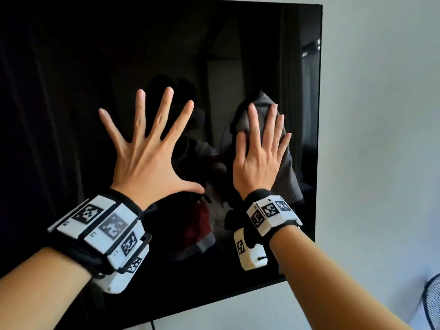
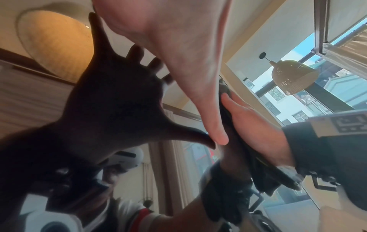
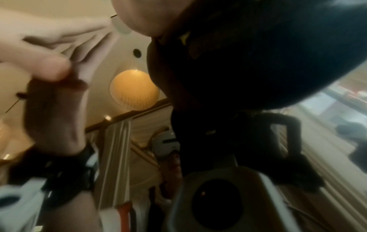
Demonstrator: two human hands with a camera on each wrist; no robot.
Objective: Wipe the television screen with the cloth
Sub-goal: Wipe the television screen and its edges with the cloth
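Observation:
A black television screen (image 1: 95, 55) hangs on the wall and fills most of the head view. My right hand (image 1: 260, 148) presses a grey cloth (image 1: 289, 170) flat against the screen near its right edge, fingers straight and together. The cloth hangs down below the palm. My left hand (image 1: 147, 144) lies on the glass to the left of it, fingers spread wide and straight, holding nothing. In the left wrist view my left palm (image 2: 178, 47) meets its dark reflection, and the right hand (image 2: 252, 124) pins the dark cloth (image 2: 266, 175) to the screen.
A pale wall (image 1: 381, 115) borders the screen on the right and below. A dark fan grille (image 1: 432, 303) shows at the lower right corner. A thin cable (image 1: 152, 326) hangs under the screen's bottom edge.

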